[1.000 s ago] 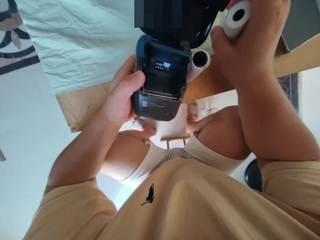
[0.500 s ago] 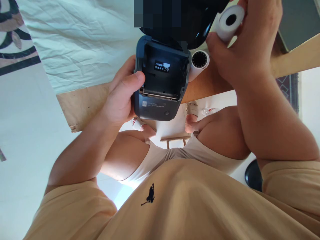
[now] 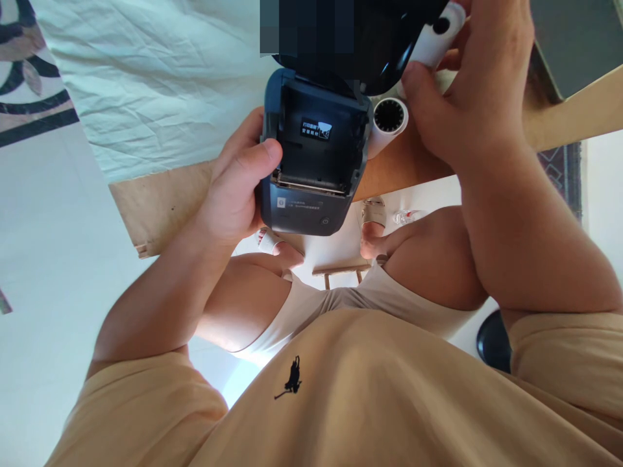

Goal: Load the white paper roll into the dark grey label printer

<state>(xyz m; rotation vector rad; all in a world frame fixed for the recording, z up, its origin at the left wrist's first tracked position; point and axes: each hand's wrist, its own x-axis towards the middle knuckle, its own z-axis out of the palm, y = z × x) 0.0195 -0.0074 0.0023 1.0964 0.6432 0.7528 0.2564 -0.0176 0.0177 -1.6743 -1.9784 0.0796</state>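
Observation:
My left hand (image 3: 236, 181) is closed around the side of a dark portable label printer (image 3: 304, 213), its thumb resting on the near rim. The printer's glossy black lid (image 3: 384, 42) stands open at the far end, and the roll bay inside holds no roll. My right hand (image 3: 479, 97) grips a white paper roll (image 3: 431, 45) to the right of the lid; some of its fingers are hidden behind the roll. Beside the printer's right edge is a second white roll (image 3: 374, 146) with a black toothed core facing me.
Both hands are over a wooden table (image 3: 409, 172), partly covered by a pale green cloth (image 3: 160, 84). A dark flat object (image 3: 579, 45) lies at the upper right. My legs and a wooden stool rung (image 3: 341, 270) are below.
The paper roll in my right hand has tilted and shifted slightly up and left, so its end shows less and its side more. My left hand and the printer have stayed put.

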